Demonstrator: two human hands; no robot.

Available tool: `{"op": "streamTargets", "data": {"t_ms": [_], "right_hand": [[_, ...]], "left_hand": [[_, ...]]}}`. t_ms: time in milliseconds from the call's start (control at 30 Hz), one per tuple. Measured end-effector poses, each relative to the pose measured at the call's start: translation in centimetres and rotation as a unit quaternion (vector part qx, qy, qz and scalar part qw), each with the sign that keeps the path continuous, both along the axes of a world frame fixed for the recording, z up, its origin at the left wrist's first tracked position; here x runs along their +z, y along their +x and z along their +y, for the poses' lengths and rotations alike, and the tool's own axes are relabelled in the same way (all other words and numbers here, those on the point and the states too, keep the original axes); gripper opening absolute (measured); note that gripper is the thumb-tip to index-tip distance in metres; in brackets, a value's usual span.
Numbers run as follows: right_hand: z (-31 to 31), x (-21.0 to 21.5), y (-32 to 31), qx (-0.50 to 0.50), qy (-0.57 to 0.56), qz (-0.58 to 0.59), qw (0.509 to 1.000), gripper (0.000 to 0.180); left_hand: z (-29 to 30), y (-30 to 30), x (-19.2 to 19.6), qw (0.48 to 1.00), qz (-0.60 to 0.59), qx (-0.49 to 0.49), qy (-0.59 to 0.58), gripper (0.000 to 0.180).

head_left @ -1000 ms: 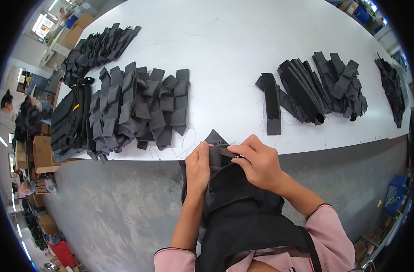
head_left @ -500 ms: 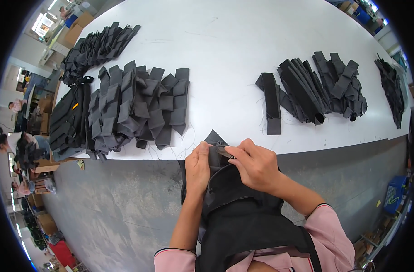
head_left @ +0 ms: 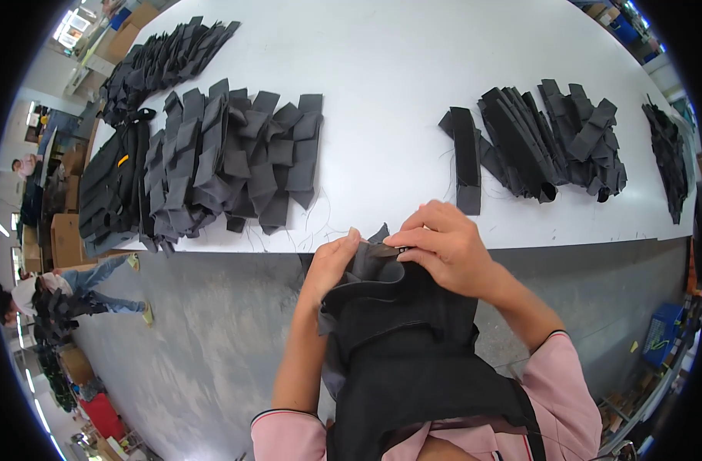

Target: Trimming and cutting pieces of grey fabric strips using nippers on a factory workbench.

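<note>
By the table (head_left: pixel 397 84), hands (head_left: pixel 447 250) close, left (head_left: pixel 329 267) on cloth (head_left: pixel 368 266), right (head_left: pixel 447 250) pinching blade (head_left: pixel 382 250)

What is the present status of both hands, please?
Left grip on dark grey fabric piece. Right grip on small metal-bladed tool, over fabric. Grey folded-fabric pile clear of both.

I take this for a sewing workshop, perhaps a small factory floor. My camera looks down on a broad white worktable (head_left: pixel 397 69), which carries batches of dark fabric pieces (head_left: pixel 185 154), sorted into several heaps. Around it I can see a bare concrete floor (head_left: pixel 212 338), cardboard boxes (head_left: pixel 69 238), a blue plastic crate (head_left: pixel 662 334), strip lights (head_left: pixel 41 413) and a co-worker (head_left: pixel 29 296). My left rim is too warped to tell what else stands there.
</note>
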State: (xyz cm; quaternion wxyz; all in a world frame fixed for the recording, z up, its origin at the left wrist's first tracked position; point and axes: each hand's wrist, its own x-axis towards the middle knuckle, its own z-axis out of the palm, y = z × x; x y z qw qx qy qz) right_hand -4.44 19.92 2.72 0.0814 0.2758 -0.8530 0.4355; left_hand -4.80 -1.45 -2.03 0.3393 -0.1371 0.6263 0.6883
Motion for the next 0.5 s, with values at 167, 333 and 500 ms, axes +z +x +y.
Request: {"op": "streamTargets", "data": {"t_ms": [167, 333, 500], "right_hand": [[0.4, 0.5, -1.6, 0.086, 0.05, 0.076, 0.992, 0.022], [0.3, 1.1, -2.0, 0.167, 0.134, 0.144, 0.966, 0.023], [0.2, 0.9, -2.1, 0.198, 0.118, 0.151, 0.961, 0.023]], "left_hand": [[-0.1, 0.3, -0.1, 0.997, -0.053, -0.026, 0.048, 0.041], [0.0, 0.5, 0.4, 0.99, -0.096, -0.027, 0.095, 0.033], [0.4, 0.7, -0.1, 0.993, -0.073, -0.061, 0.075, 0.039]]}}
